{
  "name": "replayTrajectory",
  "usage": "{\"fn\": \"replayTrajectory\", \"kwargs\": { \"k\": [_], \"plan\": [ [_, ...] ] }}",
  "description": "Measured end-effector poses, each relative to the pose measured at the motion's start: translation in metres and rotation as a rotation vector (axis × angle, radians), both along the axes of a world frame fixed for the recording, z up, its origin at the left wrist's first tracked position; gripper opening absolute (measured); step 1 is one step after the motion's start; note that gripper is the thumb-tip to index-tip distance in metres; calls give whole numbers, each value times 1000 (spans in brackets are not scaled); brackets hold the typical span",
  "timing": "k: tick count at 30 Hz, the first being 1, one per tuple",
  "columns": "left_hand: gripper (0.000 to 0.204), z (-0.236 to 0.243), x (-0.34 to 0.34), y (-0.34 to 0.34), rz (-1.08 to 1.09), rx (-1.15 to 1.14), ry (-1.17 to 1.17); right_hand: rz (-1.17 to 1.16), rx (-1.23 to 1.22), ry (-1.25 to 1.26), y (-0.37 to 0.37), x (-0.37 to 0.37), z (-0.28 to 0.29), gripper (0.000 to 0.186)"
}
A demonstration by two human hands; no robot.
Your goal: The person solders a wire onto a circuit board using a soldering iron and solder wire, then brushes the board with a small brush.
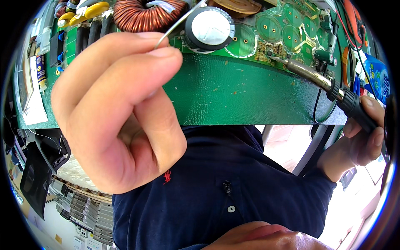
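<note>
My left hand (112, 104) is raised large over the left of the bench, its fingers curled. A thin silvery solder wire (180, 23) is pinched at the fingertips and runs up and right, past a round black capacitor (210, 29) with a pale top. At the right edge my right hand (366, 133) grips a soldering iron (314, 76) by its black handle. The iron's metal tip points left onto the lower edge of a green circuit board (300, 18), at a cluster of small parts. Whether the tip touches a joint I cannot tell.
A copper-wound coil (143, 14) and yellow disc parts (93, 11) stand at the board's upper left. The board lies on a green bench mat (233, 91). A black cable (318, 108) loops near the iron. A blue packet (376, 77) lies at the far right.
</note>
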State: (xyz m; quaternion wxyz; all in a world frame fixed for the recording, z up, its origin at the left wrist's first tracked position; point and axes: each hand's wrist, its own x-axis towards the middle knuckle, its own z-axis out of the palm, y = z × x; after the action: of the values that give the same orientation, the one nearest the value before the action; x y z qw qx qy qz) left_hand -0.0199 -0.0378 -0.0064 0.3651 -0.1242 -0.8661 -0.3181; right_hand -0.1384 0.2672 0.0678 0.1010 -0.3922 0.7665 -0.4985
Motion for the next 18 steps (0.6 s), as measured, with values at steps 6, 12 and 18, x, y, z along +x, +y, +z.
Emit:
{"fn": "replayTrajectory", "kwargs": {
  "k": [6,12,18],
  "plan": [
    [16,1,1,6,61,22,-10,4,12,33,-2,2,1,52],
    [16,1,0,9,96,36,-19,-66,68,114,-10,7,1,51],
    [15,3,3,11,121,43,-49,-58,-146,-162,4,0,-1,52]
  ]
}}
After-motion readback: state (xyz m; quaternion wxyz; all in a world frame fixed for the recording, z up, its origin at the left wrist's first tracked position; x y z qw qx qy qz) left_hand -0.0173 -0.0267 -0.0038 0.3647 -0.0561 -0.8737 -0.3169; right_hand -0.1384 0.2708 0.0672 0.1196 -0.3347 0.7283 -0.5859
